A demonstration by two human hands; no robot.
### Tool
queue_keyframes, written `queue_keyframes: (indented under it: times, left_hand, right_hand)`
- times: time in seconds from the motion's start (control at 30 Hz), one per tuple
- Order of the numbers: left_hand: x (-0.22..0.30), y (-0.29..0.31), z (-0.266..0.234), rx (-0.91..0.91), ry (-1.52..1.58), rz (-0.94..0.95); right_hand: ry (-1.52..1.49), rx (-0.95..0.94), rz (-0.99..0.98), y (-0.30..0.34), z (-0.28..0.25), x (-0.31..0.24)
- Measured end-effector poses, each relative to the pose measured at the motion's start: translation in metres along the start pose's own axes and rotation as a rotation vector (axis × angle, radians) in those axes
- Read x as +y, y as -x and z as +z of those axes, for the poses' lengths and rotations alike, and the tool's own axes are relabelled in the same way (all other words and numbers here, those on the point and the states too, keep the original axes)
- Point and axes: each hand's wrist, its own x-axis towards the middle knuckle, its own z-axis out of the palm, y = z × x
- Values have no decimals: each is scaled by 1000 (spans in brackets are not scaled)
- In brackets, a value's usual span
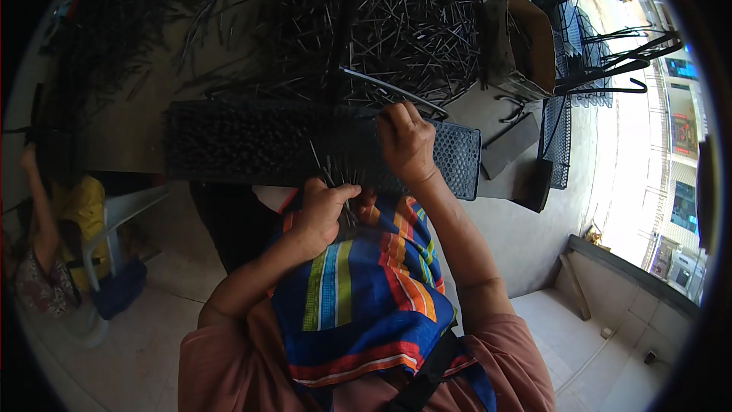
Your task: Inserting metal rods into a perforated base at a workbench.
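Strips (pixel 329 172), thin and dark, are gripped by the left hand (pixel 319 212), jutting beyond its thumb and fingers at the near edge of the perforated rack (pixel 458 159). Over it, the right hand (pixel 408 140) is seen with fingers curled, any grip hidden. Beyond, similar strips (pixel 404 27) are heaped.

No legible text, label or number is appearing. At far right, a small red rectangular panel (pixel 681 134) is showing marks too blurred for reading.
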Motion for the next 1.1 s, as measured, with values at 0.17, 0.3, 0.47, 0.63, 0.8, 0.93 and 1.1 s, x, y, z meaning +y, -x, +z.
queue_keyframes:
  times: [0.17,0.3,0.47,0.63,0.8,0.93,1.1]
  left_hand:
    - [-2,-2,1,14,3,-26]
    - [-2,-3,3,30,-37,-32]
    - [1,-4,7,41,-33,2]
    - [8,-5,13,-83,-64,-42]
    - [4,-11,20,-83,-68,-6]
    - [4,-17,20,57,7,93]
    - [2,-18,14,-12,-106,-11]
  right_hand:
    - [41,-36,-56,-1,-2,3]
    - [96,-38,44,0,-4,1]
    - [-186,-154,467,12,-15,8]
    - [-706,-403,890,22,-25,-3]
    - [-897,-319,975,27,-24,6]
    - [-840,223,744,25,-23,9]
    - [-465,286,335,14,-14,14]
